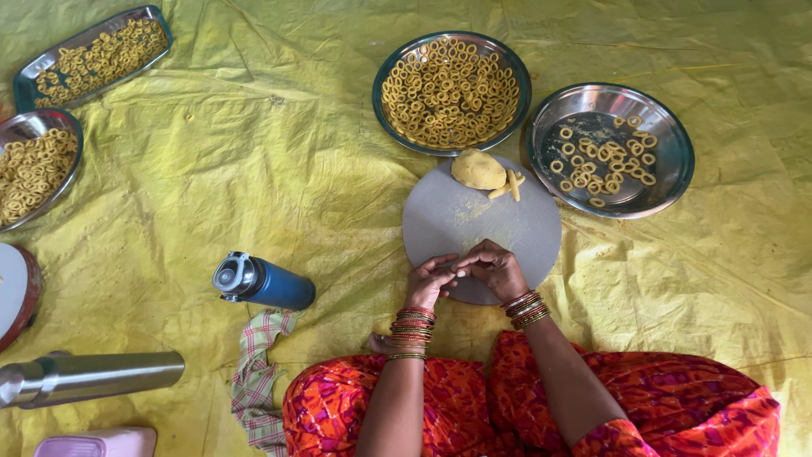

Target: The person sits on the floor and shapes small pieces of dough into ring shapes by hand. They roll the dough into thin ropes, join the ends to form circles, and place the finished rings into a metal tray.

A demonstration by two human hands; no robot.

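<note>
Over the near edge of the round grey board, seen from the head camera, the left hand and the right hand meet fingertip to fingertip, their fingers pinched together on something too small to make out, most likely a thin strip of yellow dough. At the far edge of the board sits the dough lump, with a few rolled dough sticks just beside it. Beyond the board, a full steel plate of dough rings stands next to a second steel plate that holds only a scatter of rings. On the yellow sheet covering the floor lie a blue bottle on its side near a checked cloth, a steel flask, and two more trays of rings at the far left. Judging by the finished rings, the work in hand is closing a strip into a loop; it would go best with the ends overlapped slightly and pressed firmly, so the joint holds, while the loop stays round and even in thickness.
</note>
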